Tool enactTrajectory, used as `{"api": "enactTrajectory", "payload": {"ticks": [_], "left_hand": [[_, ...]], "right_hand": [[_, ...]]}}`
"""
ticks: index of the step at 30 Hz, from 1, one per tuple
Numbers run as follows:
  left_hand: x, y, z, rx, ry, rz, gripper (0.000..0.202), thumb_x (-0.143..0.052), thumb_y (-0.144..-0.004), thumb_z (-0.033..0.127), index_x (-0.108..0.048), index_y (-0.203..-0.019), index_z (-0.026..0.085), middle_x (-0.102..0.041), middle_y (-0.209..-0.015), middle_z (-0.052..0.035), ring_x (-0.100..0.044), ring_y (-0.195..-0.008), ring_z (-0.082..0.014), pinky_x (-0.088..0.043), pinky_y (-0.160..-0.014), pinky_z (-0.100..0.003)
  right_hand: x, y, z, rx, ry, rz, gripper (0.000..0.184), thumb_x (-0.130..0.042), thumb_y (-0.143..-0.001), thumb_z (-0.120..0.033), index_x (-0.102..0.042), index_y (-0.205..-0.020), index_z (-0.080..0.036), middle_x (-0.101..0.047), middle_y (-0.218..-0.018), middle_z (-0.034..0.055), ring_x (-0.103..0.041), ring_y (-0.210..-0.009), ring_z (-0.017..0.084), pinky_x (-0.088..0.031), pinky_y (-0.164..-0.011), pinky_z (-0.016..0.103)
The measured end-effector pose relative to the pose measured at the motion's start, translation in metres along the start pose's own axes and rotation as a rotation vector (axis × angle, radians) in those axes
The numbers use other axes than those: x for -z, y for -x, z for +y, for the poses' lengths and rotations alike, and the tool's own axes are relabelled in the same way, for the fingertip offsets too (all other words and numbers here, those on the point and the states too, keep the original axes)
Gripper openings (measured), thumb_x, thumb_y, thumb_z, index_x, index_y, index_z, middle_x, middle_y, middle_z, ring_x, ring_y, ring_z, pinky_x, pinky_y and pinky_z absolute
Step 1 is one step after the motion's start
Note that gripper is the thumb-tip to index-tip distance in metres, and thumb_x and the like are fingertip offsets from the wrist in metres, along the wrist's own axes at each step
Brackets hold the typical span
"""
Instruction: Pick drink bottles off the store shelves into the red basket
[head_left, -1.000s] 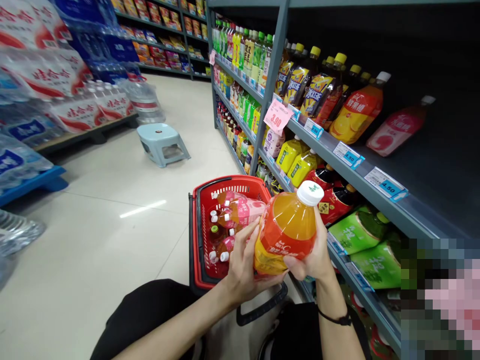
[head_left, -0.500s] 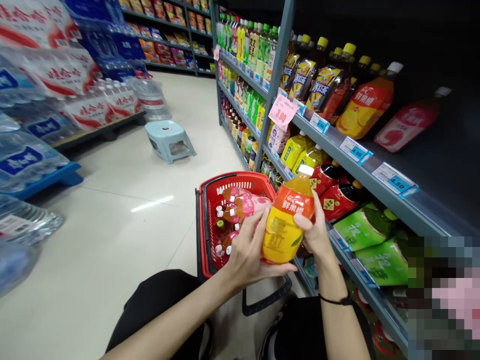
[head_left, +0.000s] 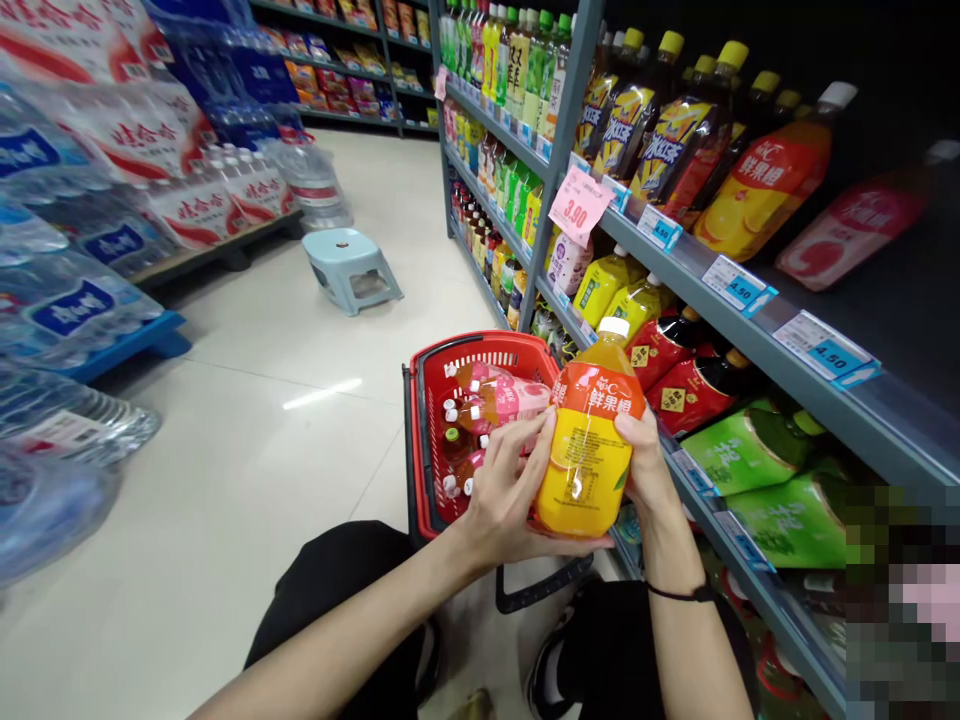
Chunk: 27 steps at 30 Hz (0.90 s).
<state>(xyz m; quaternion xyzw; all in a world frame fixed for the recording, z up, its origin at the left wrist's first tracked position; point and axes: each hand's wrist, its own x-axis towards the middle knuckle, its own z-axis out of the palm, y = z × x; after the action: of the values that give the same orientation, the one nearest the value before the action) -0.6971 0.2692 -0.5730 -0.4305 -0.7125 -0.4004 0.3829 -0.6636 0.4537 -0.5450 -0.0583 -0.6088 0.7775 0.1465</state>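
Observation:
Between my two hands I hold a large juice bottle (head_left: pixel 589 440) with a white cap, an orange-red upper label and a yellow lower part with small print facing me. My left hand (head_left: pixel 506 490) grips its left side and runs under its base. My right hand (head_left: pixel 646 455) grips its right side, with the thumb on the front. The bottle is nearly upright, over the right side of a red shopping basket (head_left: pixel 418 440). Several drink bottles lie in the basket, among them pink-labelled bottles (head_left: pixel 510 398) with white caps. The hands and the held bottle hide part of the basket.
A drinks shelf (head_left: pixel 675 235) runs along the right, with a pink price sign (head_left: pixel 579 205) on its edge. A pale blue stool (head_left: pixel 349 265) stands on the floor ahead. Packs of bottled water (head_left: pixel 75 310) are stacked on the left. A basket handle (head_left: pixel 544 585) hangs near my knees.
The bottle has turned so that its printed side faces me more squarely, and it stands more upright. My right-hand fingers have shifted on it. The view has moved slightly.

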Motion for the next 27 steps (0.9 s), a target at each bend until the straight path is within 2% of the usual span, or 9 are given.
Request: {"api": "enactTrajectory", "payload": {"ticks": [10,12,14,17,19,20,23,25,27], "left_hand": [[0.001,0.001,0.003,-0.015,0.030,0.021,0.135,-0.083,-0.069,0.086,-0.037,-0.168,0.008,-0.069,-0.135,-0.0260,-0.071,-0.119,-0.0386,-0.061,-0.100,-0.049],[0.000,0.002,-0.002,-0.003,0.032,-0.019,0.134,-0.083,-0.071,0.083,-0.033,-0.169,0.008,-0.068,-0.138,-0.0273,-0.070,-0.124,-0.0412,-0.060,-0.103,-0.052],[-0.001,0.002,-0.014,0.027,0.081,-0.135,0.128,-0.085,-0.075,0.072,-0.028,-0.170,0.008,-0.065,-0.145,-0.0279,-0.067,-0.132,-0.0426,-0.059,-0.108,-0.054],[-0.004,0.000,-0.040,0.218,0.239,-0.417,0.114,-0.085,-0.077,0.050,-0.031,-0.169,0.011,-0.060,-0.156,-0.0252,-0.065,-0.139,-0.0400,-0.058,-0.113,-0.052],[-0.006,-0.002,-0.056,0.422,0.417,-0.568,0.098,-0.082,-0.080,0.047,-0.043,-0.164,0.015,-0.061,-0.158,-0.0216,-0.066,-0.138,-0.0372,-0.058,-0.114,-0.050],[-0.007,-0.004,-0.063,0.531,0.513,-0.601,0.091,-0.080,-0.082,0.049,-0.048,-0.160,0.016,-0.062,-0.157,-0.0206,-0.067,-0.137,-0.0359,-0.059,-0.113,-0.049],[-0.013,-0.005,-0.075,0.792,0.624,-0.518,0.084,-0.080,-0.085,0.058,-0.055,-0.154,0.016,-0.067,-0.150,-0.0194,-0.072,-0.126,-0.0318,-0.062,-0.104,-0.044],[-0.018,-0.003,-0.079,0.849,0.521,-0.462,0.080,-0.086,-0.080,0.057,-0.062,-0.145,0.017,-0.073,-0.139,-0.0160,-0.073,-0.117,-0.0297,-0.062,-0.098,-0.041],[-0.023,0.002,-0.082,0.844,0.402,-0.505,0.065,-0.090,-0.075,0.054,-0.073,-0.126,0.017,-0.081,-0.117,-0.0097,-0.074,-0.103,-0.0270,-0.060,-0.091,-0.036]], "right_hand": [[0.002,0.001,0.000,-0.027,-0.009,-0.016,0.065,-0.084,-0.077,-0.062,-0.070,-0.127,-0.024,-0.081,-0.125,0.0092,-0.076,-0.116,0.039,-0.064,-0.103,0.053],[0.003,0.000,-0.001,-0.018,0.020,0.008,0.065,-0.086,-0.076,-0.062,-0.069,-0.127,-0.025,-0.079,-0.129,0.0095,-0.076,-0.116,0.037,-0.063,-0.103,0.052],[0.004,-0.003,-0.002,0.029,0.074,0.057,0.072,-0.090,-0.073,-0.058,-0.064,-0.132,-0.027,-0.076,-0.134,0.0088,-0.076,-0.117,0.035,-0.062,-0.105,0.050],[0.003,-0.009,0.003,0.116,0.243,0.117,0.089,-0.098,-0.067,-0.049,-0.056,-0.142,-0.028,-0.071,-0.141,0.0106,-0.072,-0.123,0.034,-0.058,-0.112,0.052],[0.001,-0.014,0.012,0.164,0.446,0.155,0.098,-0.100,-0.063,-0.046,-0.052,-0.146,-0.026,-0.065,-0.149,0.0146,-0.066,-0.134,0.037,-0.050,-0.120,0.058],[-0.001,-0.015,0.018,0.183,0.555,0.161,0.101,-0.100,-0.062,-0.044,-0.051,-0.148,-0.025,-0.061,-0.152,0.0165,-0.061,-0.139,0.039,-0.046,-0.123,0.060],[-0.004,-0.016,0.044,0.207,0.809,0.094,0.105,-0.098,-0.060,-0.033,-0.048,-0.152,-0.022,-0.058,-0.153,0.0190,-0.056,-0.143,0.041,-0.044,-0.123,0.062],[-0.004,-0.013,0.064,0.197,0.908,-0.004,0.104,-0.094,-0.062,-0.023,-0.045,-0.154,-0.022,-0.059,-0.150,0.0177,-0.058,-0.141,0.039,-0.049,-0.120,0.059],[-0.001,-0.010,0.084,0.184,0.987,-0.082,0.103,-0.090,-0.065,-0.017,-0.042,-0.156,-0.023,-0.058,-0.149,0.0163,-0.057,-0.142,0.038,-0.050,-0.119,0.057]]}}
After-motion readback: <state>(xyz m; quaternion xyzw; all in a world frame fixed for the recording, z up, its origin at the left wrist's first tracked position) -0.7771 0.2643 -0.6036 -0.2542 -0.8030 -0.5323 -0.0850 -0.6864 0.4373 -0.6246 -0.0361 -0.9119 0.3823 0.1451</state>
